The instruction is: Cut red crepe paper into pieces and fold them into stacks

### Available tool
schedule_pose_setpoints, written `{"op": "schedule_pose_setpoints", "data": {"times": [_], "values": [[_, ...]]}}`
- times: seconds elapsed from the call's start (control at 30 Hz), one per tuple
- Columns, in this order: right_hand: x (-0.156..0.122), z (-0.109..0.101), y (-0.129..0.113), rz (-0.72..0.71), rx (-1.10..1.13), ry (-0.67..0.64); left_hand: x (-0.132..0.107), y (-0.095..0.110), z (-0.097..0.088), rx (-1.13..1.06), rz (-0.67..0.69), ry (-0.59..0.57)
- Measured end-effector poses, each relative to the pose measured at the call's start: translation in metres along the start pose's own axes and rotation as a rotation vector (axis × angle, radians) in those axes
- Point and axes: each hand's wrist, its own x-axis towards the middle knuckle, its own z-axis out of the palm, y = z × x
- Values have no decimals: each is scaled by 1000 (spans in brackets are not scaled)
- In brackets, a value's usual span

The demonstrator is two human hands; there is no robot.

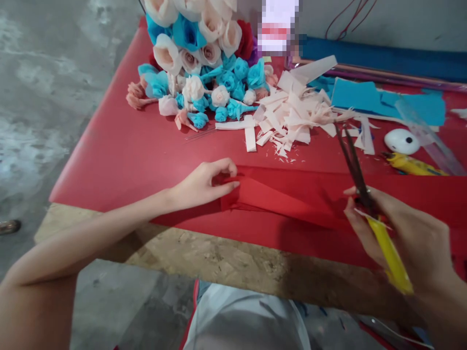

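My left hand [204,183] pinches the left end of a folded strip of red crepe paper [280,197], which lies along the near side of the table. The paper runs off to the right, under my other hand. A pair of scissors [386,248] with yellow-wrapped handles is in my right hand [416,238]. Its dark blades point up and away from me, slightly parted, above the paper. My right fingers curl round the handles, partly hidden.
Blue, white and pink paper flowers [219,92] are heaped at the back. Pale paper scraps [292,109] lie beside them. Blue paper sheets [386,102], a white rounded object [402,141] and a yellow-handled tool [412,164] are at right. The red-covered table [120,150] has a bare wooden front edge.
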Motion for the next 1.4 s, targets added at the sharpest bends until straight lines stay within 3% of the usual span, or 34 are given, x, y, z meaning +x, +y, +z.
{"op": "schedule_pose_setpoints", "data": {"times": [0.17,0.27,0.43,0.57,0.7,0.9,1.1,1.4], "values": [[-23,-9,-22,-443,-106,-110,9,-13,3,-140,-112,-49],[-31,-6,-34,-557,-245,-119,7,-17,5,-137,-83,-36],[-37,-5,-45,-530,-369,-80,5,-21,4,-187,-34,-50],[-42,-4,-49,-547,-267,-73,6,-21,-1,-126,99,-114],[-44,10,-50,-531,-173,-169,9,-22,-4,-102,238,-181],[-39,28,-42,-455,-215,-213,7,-18,-3,-84,234,-225],[-38,26,-37,-468,-224,-249,4,-10,4,-110,256,-267],[-42,24,-35,-471,-191,-245,3,-8,3,-158,171,-284]]}}
